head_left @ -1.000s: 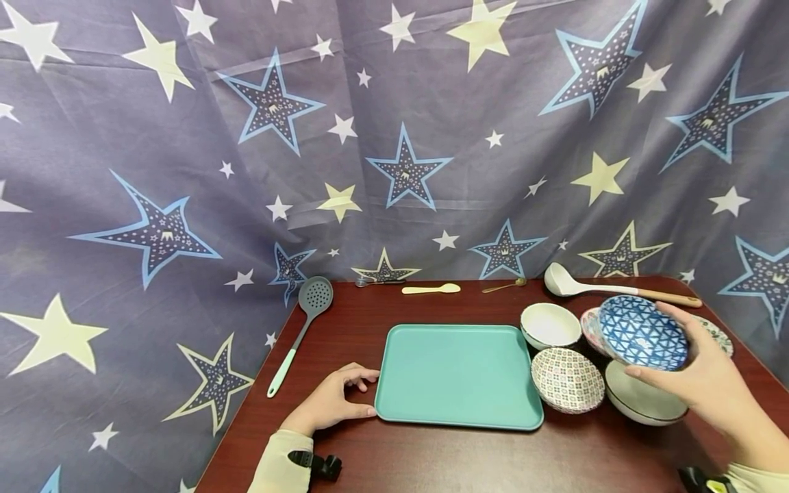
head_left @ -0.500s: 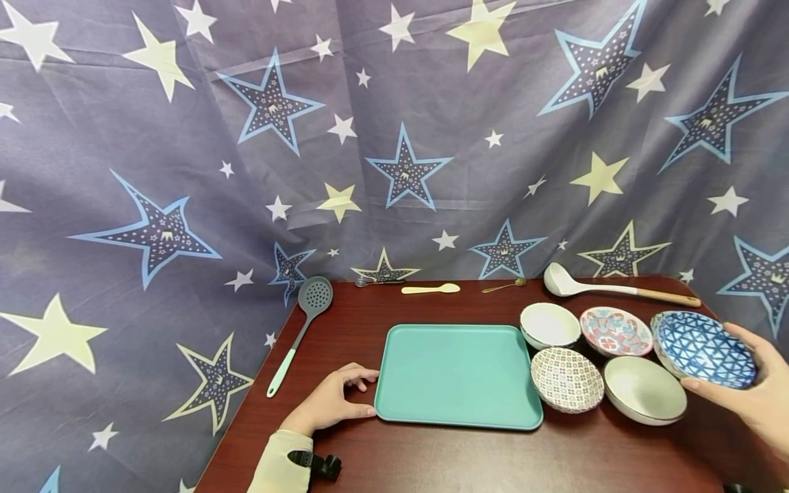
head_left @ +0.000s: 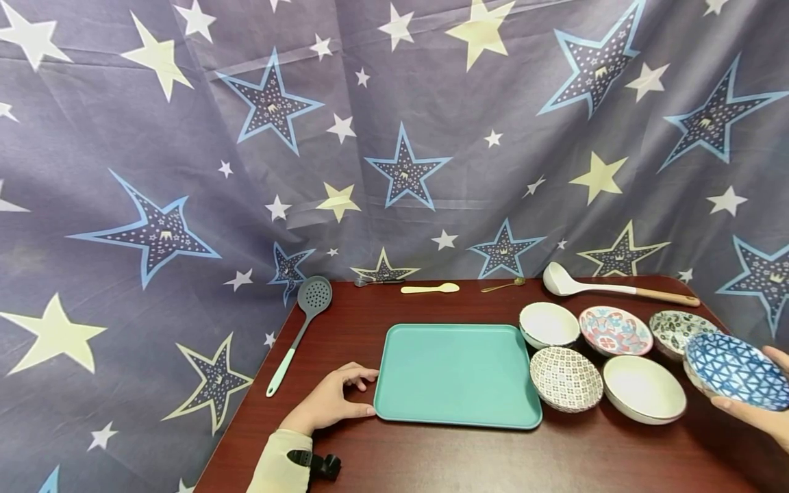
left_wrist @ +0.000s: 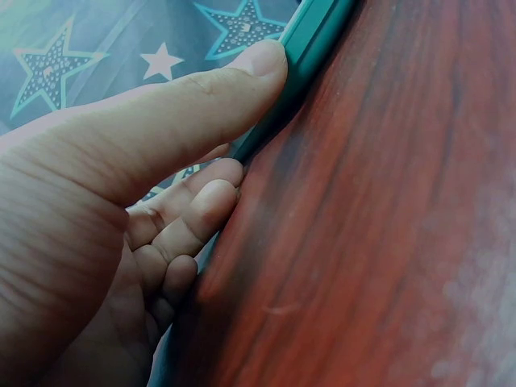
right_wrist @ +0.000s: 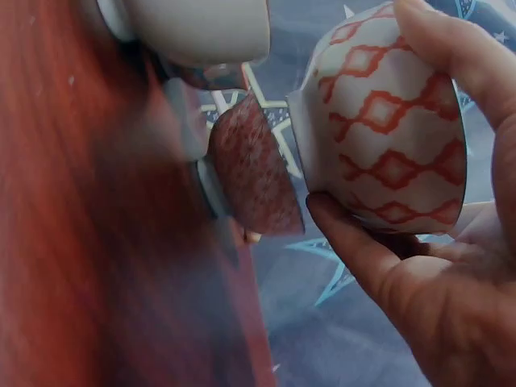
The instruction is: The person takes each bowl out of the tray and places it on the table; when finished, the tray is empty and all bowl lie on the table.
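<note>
My right hand grips a bowl with a blue-and-white triangle pattern inside, at the right edge of the head view. In the right wrist view the same bowl shows red diamonds on its white outside, with the thumb near the rim and a finger by the foot. It is held above the table. My left hand rests at the left edge of the teal tray. In the left wrist view its thumb touches the tray's rim; the other fingers are loosely bent.
Beside the tray stand a white bowl, a checked bowl, a pink floral bowl, a cream bowl and a leaf-patterned bowl. A ladle, small spoons and a skimmer lie around them.
My right hand has carried the blue bowl rightward and lower, away from above the other bowls, uncovering the pink floral and leaf-patterned ones. The left hand and tray have stayed put.
</note>
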Demonstrator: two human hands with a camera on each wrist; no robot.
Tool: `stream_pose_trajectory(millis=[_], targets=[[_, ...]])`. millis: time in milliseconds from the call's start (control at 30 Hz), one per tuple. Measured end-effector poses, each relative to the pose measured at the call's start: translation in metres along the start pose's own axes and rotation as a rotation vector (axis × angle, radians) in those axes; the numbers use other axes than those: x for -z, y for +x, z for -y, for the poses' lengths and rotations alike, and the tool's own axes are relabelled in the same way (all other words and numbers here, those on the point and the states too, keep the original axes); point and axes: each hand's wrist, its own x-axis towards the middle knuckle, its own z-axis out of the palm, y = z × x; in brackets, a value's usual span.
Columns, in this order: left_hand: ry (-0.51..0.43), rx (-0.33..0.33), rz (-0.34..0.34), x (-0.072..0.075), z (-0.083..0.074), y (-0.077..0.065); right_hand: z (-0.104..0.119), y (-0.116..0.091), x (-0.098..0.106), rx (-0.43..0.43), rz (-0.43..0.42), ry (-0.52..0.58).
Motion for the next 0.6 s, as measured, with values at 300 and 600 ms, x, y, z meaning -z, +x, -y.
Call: stream_pose_trajectory(millis=[300, 600], targets=[[0.0, -0.006, -0.001, 0.0, -0.001, 0.0, -0.023, -0.003, -0.001, -0.043, 0.049, -0.149], [-0.008, -0.006, -0.004, 0.0, -0.001, 0.0, -0.07, 0.005, -0.012, -0.079, 0.083, -0.2]])
